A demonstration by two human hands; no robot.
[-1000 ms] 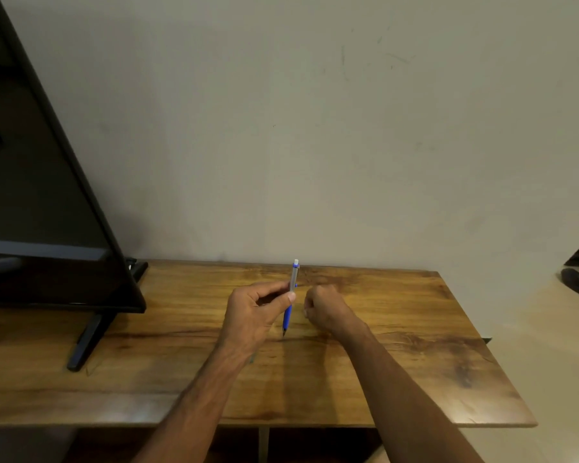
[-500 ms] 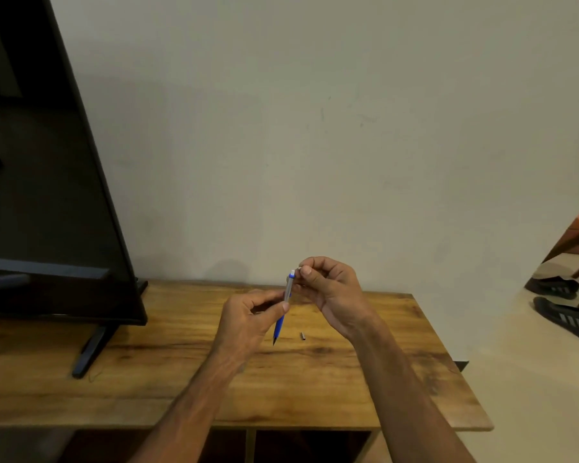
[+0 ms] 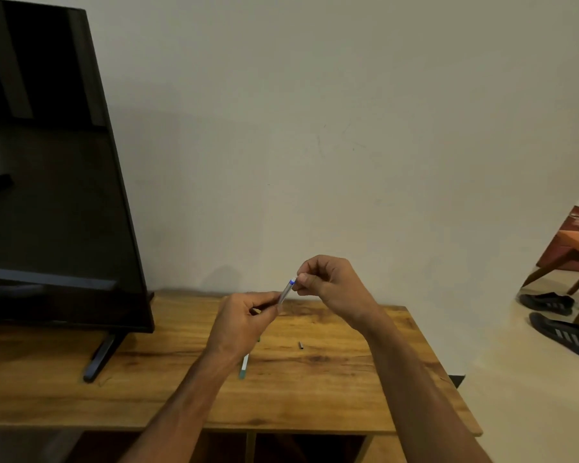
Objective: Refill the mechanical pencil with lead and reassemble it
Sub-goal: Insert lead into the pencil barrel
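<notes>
Mechanical pencil (image 3: 286, 290): raised above the tabletop (image 3: 331, 389), tilted, top end with blue band toward 1 o'clock, lower part hidden inside the left hand. Left hand (image 3: 244, 324): grip closed around the pencil barrel, thumb and forefinger pinching it just below the exposed section. Right hand (image 3: 331, 284): at 2 o'clock from the left hand, fingertips pinched together at the pencil's top end, touching it; whether anything thin is held between them, cannot tell. Small dark cylindrical piece (image 3: 300, 345): lying loose on the tabletop, at 5 o'clock from the raised pencil, between the two forearms, apart from both. Slim pale tube with a teal end (image 3: 244, 365): lying on the tabletop just beside the left wrist, at 6 o'clock from the left hand, partly covered by it. Tabletop: wood-grain, brown, set against a plain wall (image 3: 315, 128). Flat black screen (image 3: 47, 182): standing on the tabletop at 9 o'clock from the hands, dark, on a slanted black foot (image 3: 102, 357). Pair of black shoes with white stripes (image 3: 562, 324): on the floor at 3 o'clock, well apart from the tabletop. Reddish wooden chair (image 3: 572, 255): above the shoes, at the frame edge.
</notes>
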